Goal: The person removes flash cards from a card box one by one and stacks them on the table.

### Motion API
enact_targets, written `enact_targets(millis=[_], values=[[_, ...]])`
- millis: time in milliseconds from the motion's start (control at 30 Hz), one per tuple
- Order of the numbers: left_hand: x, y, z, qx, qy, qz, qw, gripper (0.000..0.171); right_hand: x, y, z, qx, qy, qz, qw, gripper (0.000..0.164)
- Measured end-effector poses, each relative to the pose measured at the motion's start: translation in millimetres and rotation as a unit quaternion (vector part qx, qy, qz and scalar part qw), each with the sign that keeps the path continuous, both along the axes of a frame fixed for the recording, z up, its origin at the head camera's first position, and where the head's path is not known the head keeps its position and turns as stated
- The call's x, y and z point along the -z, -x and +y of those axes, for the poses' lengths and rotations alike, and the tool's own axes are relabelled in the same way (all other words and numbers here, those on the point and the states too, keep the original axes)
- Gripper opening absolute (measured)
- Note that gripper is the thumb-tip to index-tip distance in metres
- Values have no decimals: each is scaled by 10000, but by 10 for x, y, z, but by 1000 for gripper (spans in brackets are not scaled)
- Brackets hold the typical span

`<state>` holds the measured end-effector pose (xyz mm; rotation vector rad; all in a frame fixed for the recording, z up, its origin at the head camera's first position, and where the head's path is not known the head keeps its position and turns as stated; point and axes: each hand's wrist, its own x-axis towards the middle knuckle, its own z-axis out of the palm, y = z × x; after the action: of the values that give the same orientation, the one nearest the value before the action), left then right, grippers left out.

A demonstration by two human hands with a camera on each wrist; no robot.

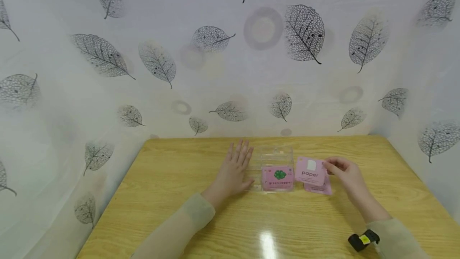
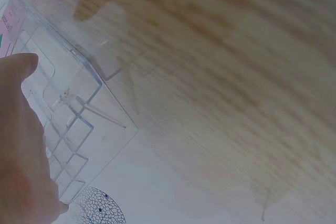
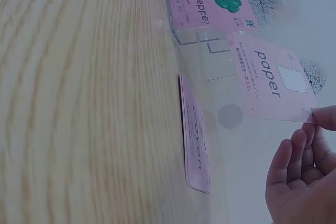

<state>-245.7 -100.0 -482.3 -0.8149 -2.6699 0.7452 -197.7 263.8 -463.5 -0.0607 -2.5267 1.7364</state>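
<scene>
A clear plastic compartment box (image 1: 276, 152) lies on the table with a pink "green pepper" flashcard (image 1: 278, 179) in its front part. My left hand (image 1: 235, 169) rests with straight fingers along the box's left side; its thumb (image 2: 23, 66) lies over the clear plastic in the left wrist view. Between thumb and fingertips, my right hand (image 1: 346, 177) pinches the corner of a pink "paper" flashcard (image 3: 273, 77), raised just right of the box. Below that card, a pink "crayon" flashcard (image 3: 195, 140) lies on the table, partly covered by it in the head view.
The wooden table (image 1: 172, 179) has its back edge against a pale leaf-printed curtain (image 1: 223, 75), which also encloses both sides. A black wrist device (image 1: 363, 240) sits by the right sleeve. Light glares on the tabletop in front.
</scene>
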Motion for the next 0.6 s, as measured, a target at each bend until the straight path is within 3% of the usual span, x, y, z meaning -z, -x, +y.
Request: enact_targets(millis=[600], values=[[-12, -5, 0, -2, -67, -14, 10000, 106, 41, 4, 120, 162, 50, -109, 9998, 21]])
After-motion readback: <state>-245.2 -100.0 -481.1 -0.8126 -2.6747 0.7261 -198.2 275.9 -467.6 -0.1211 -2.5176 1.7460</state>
